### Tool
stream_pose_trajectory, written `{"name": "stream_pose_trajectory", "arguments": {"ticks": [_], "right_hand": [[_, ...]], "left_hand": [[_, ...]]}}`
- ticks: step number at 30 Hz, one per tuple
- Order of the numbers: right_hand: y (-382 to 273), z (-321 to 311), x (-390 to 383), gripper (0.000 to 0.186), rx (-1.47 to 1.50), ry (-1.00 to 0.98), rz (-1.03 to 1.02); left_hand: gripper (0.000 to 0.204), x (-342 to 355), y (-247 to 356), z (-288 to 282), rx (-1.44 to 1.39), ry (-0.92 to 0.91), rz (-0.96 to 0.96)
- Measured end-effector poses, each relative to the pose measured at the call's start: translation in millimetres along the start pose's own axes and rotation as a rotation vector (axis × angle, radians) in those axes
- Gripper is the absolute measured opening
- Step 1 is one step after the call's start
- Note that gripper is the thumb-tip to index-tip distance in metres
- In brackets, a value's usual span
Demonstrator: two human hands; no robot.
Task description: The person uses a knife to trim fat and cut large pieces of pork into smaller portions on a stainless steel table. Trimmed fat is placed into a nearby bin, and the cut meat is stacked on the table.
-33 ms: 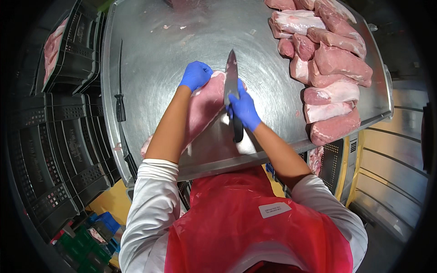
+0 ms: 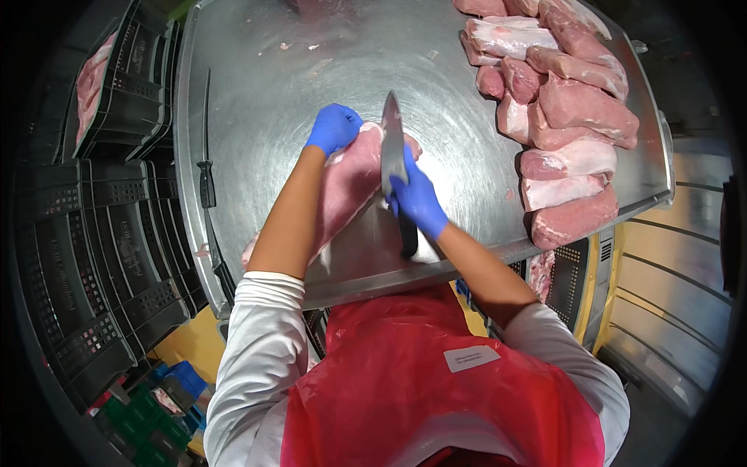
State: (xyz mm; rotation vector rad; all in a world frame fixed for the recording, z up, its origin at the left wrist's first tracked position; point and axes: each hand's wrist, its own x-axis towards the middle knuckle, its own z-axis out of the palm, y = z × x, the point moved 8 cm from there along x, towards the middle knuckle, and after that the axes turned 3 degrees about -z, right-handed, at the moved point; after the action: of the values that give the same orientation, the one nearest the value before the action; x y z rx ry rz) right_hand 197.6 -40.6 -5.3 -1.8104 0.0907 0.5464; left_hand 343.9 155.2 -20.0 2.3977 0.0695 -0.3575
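Observation:
A long pink piece of raw meat [image 2: 348,185] lies slantwise on the metal table in front of me, its near end partly under my left forearm. My left hand [image 2: 334,129], in a blue glove, is closed on the pale edge at the meat's far end. My right hand [image 2: 420,198], gloved the same, grips a black-handled knife [image 2: 393,152]. The broad blade points away from me and lies over the meat's far right end; a bit of meat shows beyond it on the right. The cutting edge's exact contact cannot be made out.
Several pieces of meat [image 2: 580,109] are piled along the right of the metal table [image 2: 264,101]. A thin rod-like tool with a black handle [image 2: 205,185] lies by the left rim. Dark crates [image 2: 128,249] stand left; small scraps [image 2: 313,47] lie at the far side.
My right hand and the knife have shifted slightly toward me, the handle swinging a little to the right and the tip to the left. My left hand has hardly moved.

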Motion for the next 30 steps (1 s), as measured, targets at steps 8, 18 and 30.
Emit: {"name": "stream_pose_trajectory", "arguments": {"ticks": [8,18,30], "right_hand": [[8,-89,-115,0.071,0.067,-0.094,0.123],[40,-32,11,0.071,0.661,0.163,-0.429],[0,17,58,0.072,0.414,0.031,-0.202]], "left_hand": [[0.021,15,22,-78,0.085,0.196,0.171],[0.018,13,63,10,0.118,0.001,-0.057],[0.033,38,38,18,0.397,-0.121,-0.104]]}}
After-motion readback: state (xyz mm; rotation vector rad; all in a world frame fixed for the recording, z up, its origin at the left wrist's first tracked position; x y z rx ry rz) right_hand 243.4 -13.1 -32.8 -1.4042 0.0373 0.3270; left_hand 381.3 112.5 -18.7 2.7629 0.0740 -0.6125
